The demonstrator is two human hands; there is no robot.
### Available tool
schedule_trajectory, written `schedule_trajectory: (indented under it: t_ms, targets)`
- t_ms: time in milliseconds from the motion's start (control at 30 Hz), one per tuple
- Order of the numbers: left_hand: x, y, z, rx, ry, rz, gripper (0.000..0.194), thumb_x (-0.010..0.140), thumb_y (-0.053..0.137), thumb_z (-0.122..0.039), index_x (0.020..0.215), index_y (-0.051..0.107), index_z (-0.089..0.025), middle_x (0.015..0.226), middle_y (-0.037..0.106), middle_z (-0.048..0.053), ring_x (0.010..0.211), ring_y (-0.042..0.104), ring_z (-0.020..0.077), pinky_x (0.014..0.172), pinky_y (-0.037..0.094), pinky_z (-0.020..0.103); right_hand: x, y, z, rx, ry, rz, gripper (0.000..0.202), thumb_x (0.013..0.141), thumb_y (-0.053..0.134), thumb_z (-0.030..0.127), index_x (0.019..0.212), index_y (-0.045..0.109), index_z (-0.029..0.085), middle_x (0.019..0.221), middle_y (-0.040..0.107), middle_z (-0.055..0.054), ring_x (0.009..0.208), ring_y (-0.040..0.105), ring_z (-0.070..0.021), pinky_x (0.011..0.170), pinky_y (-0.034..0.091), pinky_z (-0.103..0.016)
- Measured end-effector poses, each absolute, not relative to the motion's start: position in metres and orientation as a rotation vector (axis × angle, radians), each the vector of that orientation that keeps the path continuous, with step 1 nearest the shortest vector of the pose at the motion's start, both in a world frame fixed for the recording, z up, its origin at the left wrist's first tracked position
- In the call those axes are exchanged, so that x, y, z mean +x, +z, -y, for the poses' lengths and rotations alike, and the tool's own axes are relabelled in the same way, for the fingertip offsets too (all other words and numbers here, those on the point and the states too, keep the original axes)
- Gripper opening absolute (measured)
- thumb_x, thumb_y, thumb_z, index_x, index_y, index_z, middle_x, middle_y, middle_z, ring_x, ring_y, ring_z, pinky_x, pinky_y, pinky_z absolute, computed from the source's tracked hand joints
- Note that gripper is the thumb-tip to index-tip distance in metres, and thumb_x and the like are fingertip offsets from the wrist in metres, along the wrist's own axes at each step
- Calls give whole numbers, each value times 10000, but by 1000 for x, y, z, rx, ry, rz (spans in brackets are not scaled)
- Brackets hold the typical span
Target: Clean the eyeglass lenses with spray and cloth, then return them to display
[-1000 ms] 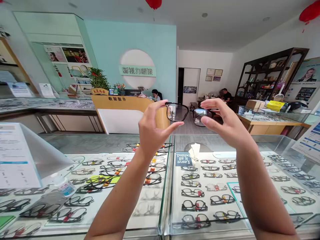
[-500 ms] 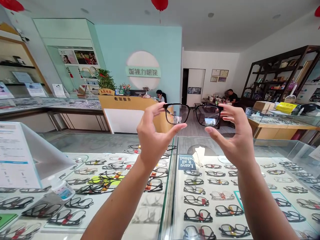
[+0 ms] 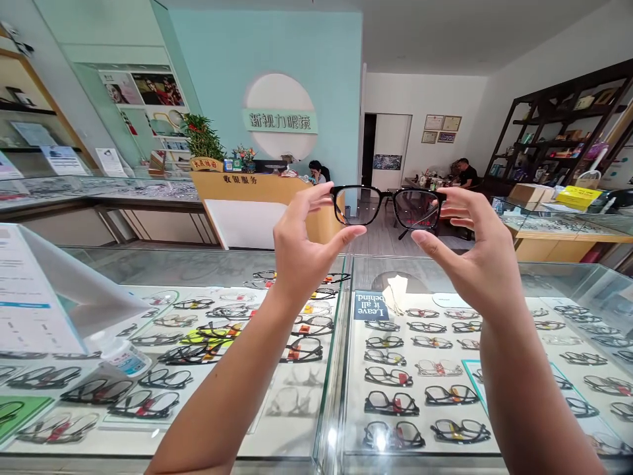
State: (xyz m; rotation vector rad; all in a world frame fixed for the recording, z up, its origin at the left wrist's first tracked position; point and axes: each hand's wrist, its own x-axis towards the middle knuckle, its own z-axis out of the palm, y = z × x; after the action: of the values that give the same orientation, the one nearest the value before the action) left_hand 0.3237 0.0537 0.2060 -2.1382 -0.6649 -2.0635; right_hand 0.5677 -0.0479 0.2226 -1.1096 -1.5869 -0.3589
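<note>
Level and crosswise, black glasses [image 3: 387, 206] pinched by left hand [image 3: 301, 254], right hand [image 3: 477, 254] fingers.

Bright, sharp; glass glare, edges warped

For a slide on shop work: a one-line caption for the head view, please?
Both hands, left hand and right hand, hold black glasses up level above a glass counter of frames.
</note>
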Motion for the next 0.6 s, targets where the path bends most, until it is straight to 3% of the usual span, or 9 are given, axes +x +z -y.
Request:
schedule_trajectory:
  t_ms: [600]
  targets:
    - [323,207,-54,-2115,-2040,663,751,830,807,-756,1368,678,-248,1315,758,116,1178,760,284,1065,632,472,567,221,48,-1125,-375,1602,580,941,780,541,1441,610,302,1353,717,-106,1222,707,-326,1075,581,-546]
